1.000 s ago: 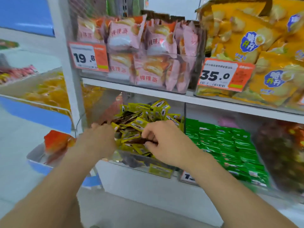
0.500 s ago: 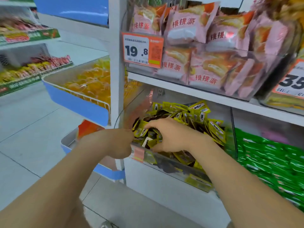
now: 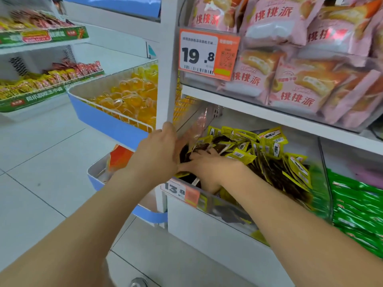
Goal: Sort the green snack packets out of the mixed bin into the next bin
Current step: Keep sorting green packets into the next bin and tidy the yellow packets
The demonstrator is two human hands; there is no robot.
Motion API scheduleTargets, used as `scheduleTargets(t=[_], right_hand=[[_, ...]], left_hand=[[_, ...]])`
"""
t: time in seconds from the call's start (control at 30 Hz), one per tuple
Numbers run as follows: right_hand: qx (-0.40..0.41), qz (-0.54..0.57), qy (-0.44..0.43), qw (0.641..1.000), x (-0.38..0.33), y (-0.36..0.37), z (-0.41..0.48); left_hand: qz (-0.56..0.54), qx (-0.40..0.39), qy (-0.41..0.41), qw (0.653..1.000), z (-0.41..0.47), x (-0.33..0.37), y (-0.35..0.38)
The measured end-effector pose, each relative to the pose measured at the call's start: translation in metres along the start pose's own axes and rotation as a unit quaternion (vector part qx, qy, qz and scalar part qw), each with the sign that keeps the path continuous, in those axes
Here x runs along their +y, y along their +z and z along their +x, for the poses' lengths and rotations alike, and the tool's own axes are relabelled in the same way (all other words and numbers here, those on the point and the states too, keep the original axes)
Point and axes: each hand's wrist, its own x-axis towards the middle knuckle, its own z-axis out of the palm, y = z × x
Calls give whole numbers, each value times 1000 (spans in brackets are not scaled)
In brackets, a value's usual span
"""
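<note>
Right hand [image 3: 204, 164] lay inside mixed bin [image 3: 226, 207], fingers spread flat on yellow-brown packets [image 3: 269, 146], gripping nothing. Left hand [image 3: 157, 150] was at bin's left wall; fingers hidden, grip undeterminable. Green snack packets [image 3: 356, 206] filled next bin [image 3: 350, 160], rightward.

Bright, even store light, hardly any shadow; reddish glare on the pink wrappers [image 3: 335, 34], blur smearing the green packets [image 3: 356, 204] at the right edge, wide-angle distortion tilting the shelf post [image 3: 165, 59].

Mixed bin [image 3: 228, 210] left of next bin [image 3: 348, 160], below shelf [image 3: 248, 112] of pastry packs [image 3: 294, 94].
</note>
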Motion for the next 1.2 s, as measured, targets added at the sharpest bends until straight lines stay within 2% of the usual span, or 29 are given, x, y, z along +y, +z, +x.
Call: scheduleTargets(t=[0.17,0.27,0.43,0.53,0.63,0.73,0.83,0.93,1.0,1.07,1.13,1.2], right_hand=[[93,71,-26,993,-1,-2,6],[121,63,0,991,-3,-2,12],[230,14,44,972,8,3,18],[260,59,71,961,14,-1,9],[306,183,81,931,25,-8,-9],[348,270,86,894,35,-15,-35],[388,326,76,859,37,-18,-66],[424,363,68,827,35,-18,-91],[429,401,55,807,34,-15,-101],[415,444,59,792,36,-11,-107],[402,430,69,805,42,-2,-115],[364,309,89,874,53,11,-125]], left_hand=[[-6,13,-13,1000,6,1,1],[-34,15,-28,999,6,-2,3],[-62,1,-43,997,7,-11,1],[-78,-2,-44,996,6,-13,-1],[-72,18,-44,996,3,-10,1],[-10,70,-27,997,4,-2,-1],[-38,121,22,992,9,6,0],[-92,79,62,991,8,21,8],[-141,22,43,989,9,31,15],[-184,-2,30,982,13,35,18],[-244,-27,33,969,16,36,18],[-298,-66,24,952,18,37,21]])
